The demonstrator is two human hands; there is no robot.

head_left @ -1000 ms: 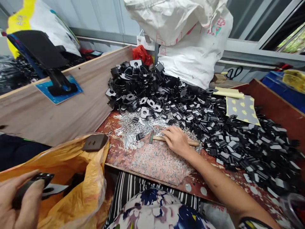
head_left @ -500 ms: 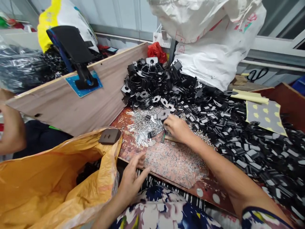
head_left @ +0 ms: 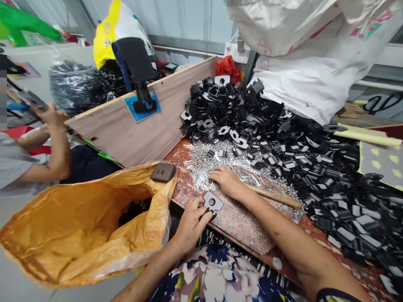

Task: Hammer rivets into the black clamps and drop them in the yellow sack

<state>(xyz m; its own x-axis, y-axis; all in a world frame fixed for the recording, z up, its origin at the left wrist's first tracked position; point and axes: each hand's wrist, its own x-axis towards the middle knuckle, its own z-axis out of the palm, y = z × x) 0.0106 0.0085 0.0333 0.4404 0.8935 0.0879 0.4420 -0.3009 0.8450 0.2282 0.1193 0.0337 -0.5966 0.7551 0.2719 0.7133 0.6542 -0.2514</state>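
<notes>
Near the table's front edge, my left hand [head_left: 192,222] pinches a flat black and grey plastic piece [head_left: 217,204] with a round hole in it. My right hand [head_left: 227,181] is at the near side of a heap of thin metal pins [head_left: 201,161], its fingers bent down and drawn together. Whatever those fingertips hold is too small or hidden to make out. A wooden handle [head_left: 277,197] lies on the table by my right forearm, its left end out of sight behind the hand.
Black plastic parts [head_left: 226,109] are piled at the back and right. An open orange sack [head_left: 78,209] stands at left, a brown block [head_left: 163,172] on its rim. A wooden board [head_left: 141,134] walls off the left side. Beyond it sits another person [head_left: 47,159].
My right hand has moved from the parts pile down to the pins. The grey plastic piece has passed to my left hand, which was open and has closed on it. The view has swung left.
</notes>
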